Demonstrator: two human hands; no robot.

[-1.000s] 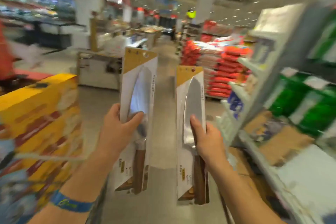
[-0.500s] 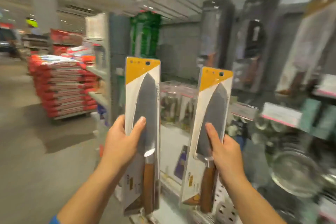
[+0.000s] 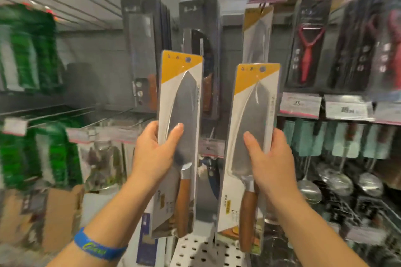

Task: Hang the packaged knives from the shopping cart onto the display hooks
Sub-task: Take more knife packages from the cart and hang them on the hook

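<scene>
Turned from aisle to display (image 3: 97, 67): left grip (image 3: 152, 154) clasps left pack (image 3: 180, 102), right grip (image 3: 269, 162) clasps right pack (image 3: 253, 115), both upright, the right just below a hung pack (image 3: 257, 34); hooking looks next.

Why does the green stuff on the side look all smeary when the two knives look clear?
Head view: the green packs at the left edge are smeared, likely by camera motion; the left knife pack, held by the left hand, and the right knife pack, held by the right hand, sit mid-frame and look sharper.
</scene>
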